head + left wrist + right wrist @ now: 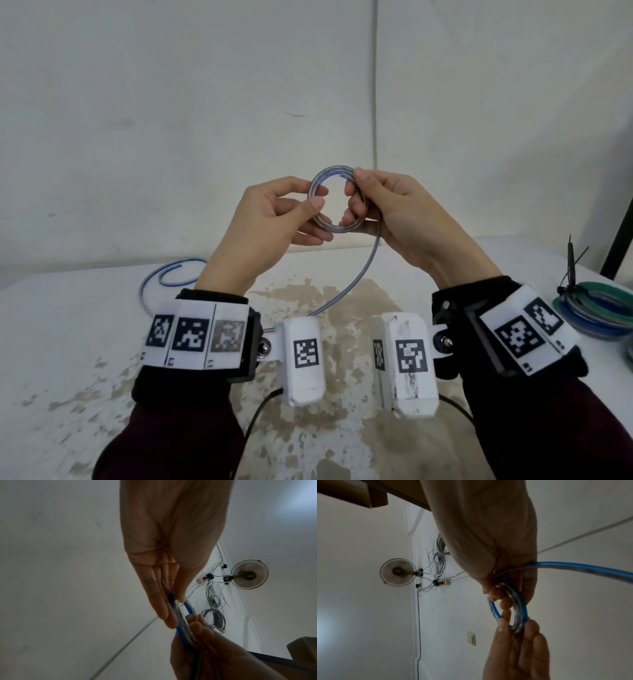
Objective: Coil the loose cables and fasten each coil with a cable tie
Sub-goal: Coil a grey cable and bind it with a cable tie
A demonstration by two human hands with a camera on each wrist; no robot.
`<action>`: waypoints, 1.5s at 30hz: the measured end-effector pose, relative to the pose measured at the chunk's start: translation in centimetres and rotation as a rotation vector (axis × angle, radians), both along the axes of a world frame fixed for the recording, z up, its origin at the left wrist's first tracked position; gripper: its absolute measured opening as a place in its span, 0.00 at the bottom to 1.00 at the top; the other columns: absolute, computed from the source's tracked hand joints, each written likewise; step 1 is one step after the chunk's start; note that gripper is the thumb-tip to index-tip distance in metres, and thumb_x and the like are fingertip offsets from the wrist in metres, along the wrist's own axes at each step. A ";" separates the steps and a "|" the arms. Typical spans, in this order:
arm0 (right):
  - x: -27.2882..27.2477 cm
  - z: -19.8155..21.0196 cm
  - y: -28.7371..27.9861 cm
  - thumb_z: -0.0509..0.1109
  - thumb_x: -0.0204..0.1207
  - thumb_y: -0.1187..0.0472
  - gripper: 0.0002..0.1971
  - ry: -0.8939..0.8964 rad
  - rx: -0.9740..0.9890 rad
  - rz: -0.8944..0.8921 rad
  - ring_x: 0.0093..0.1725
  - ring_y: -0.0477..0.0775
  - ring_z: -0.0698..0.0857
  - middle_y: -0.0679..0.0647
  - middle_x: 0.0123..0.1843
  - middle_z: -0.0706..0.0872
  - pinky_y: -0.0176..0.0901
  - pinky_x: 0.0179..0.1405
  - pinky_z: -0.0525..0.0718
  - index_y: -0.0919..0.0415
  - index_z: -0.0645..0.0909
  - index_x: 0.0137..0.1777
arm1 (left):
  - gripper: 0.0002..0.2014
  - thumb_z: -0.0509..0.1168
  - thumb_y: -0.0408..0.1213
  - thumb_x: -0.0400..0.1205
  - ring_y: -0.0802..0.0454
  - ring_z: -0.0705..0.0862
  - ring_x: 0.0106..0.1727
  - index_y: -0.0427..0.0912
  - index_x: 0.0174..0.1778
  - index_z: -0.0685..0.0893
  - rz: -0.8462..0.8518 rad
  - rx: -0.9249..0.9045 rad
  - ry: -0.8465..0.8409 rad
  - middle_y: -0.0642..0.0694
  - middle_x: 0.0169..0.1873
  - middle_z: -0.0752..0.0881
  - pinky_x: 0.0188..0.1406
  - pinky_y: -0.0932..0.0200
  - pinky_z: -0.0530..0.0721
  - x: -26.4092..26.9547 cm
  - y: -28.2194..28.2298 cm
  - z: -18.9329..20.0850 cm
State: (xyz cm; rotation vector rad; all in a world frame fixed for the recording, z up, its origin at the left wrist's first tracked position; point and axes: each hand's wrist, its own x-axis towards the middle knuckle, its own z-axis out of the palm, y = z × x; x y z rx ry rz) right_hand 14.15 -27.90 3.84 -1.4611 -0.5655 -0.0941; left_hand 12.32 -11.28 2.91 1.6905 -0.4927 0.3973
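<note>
A small coil of blue and clear cable (pixel 329 178) is held up above the table between both hands. My left hand (pixel 291 212) pinches its left side between thumb and fingers. My right hand (pixel 363 198) grips the right side, fingers through the ring. The loose tail (pixel 359 274) runs from the right hand down to the table and ends in a curl (pixel 171 274) at the left. In the left wrist view the coil (pixel 181 622) shows edge-on between the fingers. In the right wrist view the coil (pixel 518 609) is a ring, with the tail (pixel 590 569) leading off right.
Finished coils in green and blue (pixel 603 308) lie stacked at the table's right edge, bound with a black cable tie (pixel 570 270). The white table (pixel 85 342) has worn brown patches. A white wall stands close behind. Black wrist-camera cords hang below my arms.
</note>
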 end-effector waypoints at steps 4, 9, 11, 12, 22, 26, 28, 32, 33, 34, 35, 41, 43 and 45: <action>-0.1 0.1 0.0 0.54 0.87 0.58 0.16 -0.022 -0.065 -0.048 0.25 0.46 0.75 0.47 0.23 0.70 0.37 0.36 0.82 0.61 0.75 0.39 | 0.05 0.65 0.32 0.83 0.47 0.90 0.35 0.36 0.51 0.84 0.019 0.042 0.022 0.40 0.32 0.90 0.38 0.56 0.89 0.0 -0.2 0.1; -0.7 0.1 -0.3 0.56 0.87 0.57 0.10 0.011 -0.282 -0.011 0.23 0.45 0.66 0.43 0.22 0.68 0.38 0.31 0.73 0.62 0.72 0.46 | 0.17 0.58 0.45 0.86 0.53 0.82 0.31 0.39 0.35 0.80 -0.079 0.186 0.103 0.49 0.26 0.82 0.44 0.53 0.83 -0.4 -1.2 0.2; -1.1 0.1 0.0 0.56 0.86 0.59 0.07 0.025 -0.310 0.006 0.23 0.46 0.66 0.43 0.22 0.68 0.36 0.29 0.73 0.60 0.69 0.48 | 0.18 0.56 0.45 0.86 0.54 0.79 0.28 0.37 0.35 0.78 -0.135 0.214 0.095 0.49 0.24 0.78 0.39 0.61 0.79 -0.5 -1.5 0.1; -1.2 0.1 0.1 0.56 0.86 0.60 0.07 0.033 -0.299 0.013 0.23 0.46 0.66 0.43 0.22 0.68 0.37 0.29 0.73 0.60 0.69 0.47 | 0.18 0.55 0.43 0.87 0.55 0.77 0.27 0.36 0.36 0.77 -0.150 0.218 0.077 0.50 0.23 0.76 0.37 0.64 0.77 -0.5 -1.5 0.0; -0.5 0.1 -0.1 0.53 0.87 0.57 0.17 0.110 -0.040 0.207 0.38 0.49 0.86 0.51 0.31 0.85 0.43 0.47 0.87 0.61 0.81 0.43 | 0.17 0.53 0.37 0.89 0.56 0.69 0.22 0.40 0.32 0.69 0.053 -0.136 -0.142 0.50 0.23 0.66 0.26 0.66 0.69 0.2 -2.0 0.1; -0.3 0.1 -0.1 0.53 0.87 0.59 0.17 0.068 0.036 0.169 0.25 0.48 0.73 0.48 0.22 0.67 0.33 0.33 0.79 0.64 0.75 0.39 | 0.16 0.51 0.35 0.88 0.51 0.81 0.27 0.37 0.35 0.73 -0.164 -0.084 0.010 0.47 0.23 0.74 0.36 0.63 0.80 0.2 -1.2 0.4; -0.3 0.2 -0.4 0.54 0.87 0.58 0.17 0.028 -0.063 0.138 0.23 0.46 0.65 0.46 0.23 0.62 0.32 0.31 0.75 0.62 0.73 0.37 | 0.15 0.50 0.33 0.87 0.47 0.84 0.32 0.35 0.38 0.76 -0.342 -0.042 0.159 0.44 0.24 0.76 0.41 0.60 0.83 -0.3 -0.6 0.7; -0.6 0.1 0.0 0.57 0.86 0.56 0.17 -0.033 -0.201 0.077 0.23 0.46 0.66 0.45 0.22 0.65 0.35 0.34 0.78 0.61 0.76 0.36 | 0.14 0.50 0.34 0.88 0.53 0.75 0.28 0.37 0.40 0.76 -0.345 0.047 0.142 0.39 0.30 0.68 0.36 0.65 0.77 -0.8 0.0 0.7; -0.6 0.1 0.1 0.59 0.85 0.55 0.17 -0.024 -0.177 0.067 0.23 0.46 0.69 0.45 0.21 0.67 0.37 0.37 0.81 0.61 0.78 0.36 | 0.14 0.50 0.34 0.89 0.55 0.71 0.28 0.38 0.40 0.75 -0.298 0.060 0.086 0.38 0.34 0.67 0.35 0.66 0.74 -0.7 0.0 0.7; -0.6 0.1 0.3 0.59 0.85 0.54 0.18 -0.006 -0.142 0.068 0.24 0.48 0.74 0.47 0.21 0.71 0.39 0.39 0.83 0.61 0.80 0.37 | 0.14 0.50 0.35 0.89 0.57 0.69 0.28 0.39 0.39 0.74 -0.240 0.075 0.028 0.39 0.35 0.68 0.34 0.67 0.71 -0.6 -0.1 0.7; -0.6 0.1 0.3 0.57 0.85 0.53 0.19 0.017 -0.103 0.088 0.26 0.49 0.78 0.49 0.22 0.76 0.40 0.41 0.84 0.61 0.81 0.38 | 0.14 0.50 0.34 0.89 0.57 0.68 0.28 0.39 0.38 0.73 -0.177 0.088 -0.024 0.40 0.32 0.69 0.33 0.67 0.70 -0.5 -0.3 0.7; -0.5 0.3 0.1 0.51 0.87 0.54 0.19 0.041 0.033 0.166 0.26 0.50 0.74 0.48 0.22 0.67 0.41 0.43 0.80 0.61 0.73 0.36 | 0.13 0.54 0.35 0.87 0.54 0.78 0.35 0.39 0.38 0.76 -0.049 -0.032 -0.135 0.53 0.26 0.77 0.40 0.65 0.76 0.1 -1.4 0.5; -0.6 0.3 -0.2 0.52 0.87 0.54 0.19 0.009 -0.030 0.123 0.24 0.48 0.64 0.46 0.23 0.60 0.41 0.39 0.75 0.58 0.70 0.34 | 0.12 0.56 0.37 0.84 0.51 0.80 0.42 0.39 0.37 0.79 -0.050 0.003 -0.114 0.50 0.32 0.82 0.47 0.62 0.77 0.3 -1.6 0.4; -0.6 0.3 -0.4 0.53 0.87 0.53 0.19 -0.023 -0.136 0.101 0.23 0.47 0.60 0.46 0.24 0.59 0.42 0.37 0.72 0.58 0.69 0.33 | 0.14 0.56 0.39 0.85 0.51 0.80 0.44 0.35 0.42 0.82 -0.058 0.097 -0.112 0.43 0.38 0.84 0.50 0.60 0.76 0.2 -1.8 0.3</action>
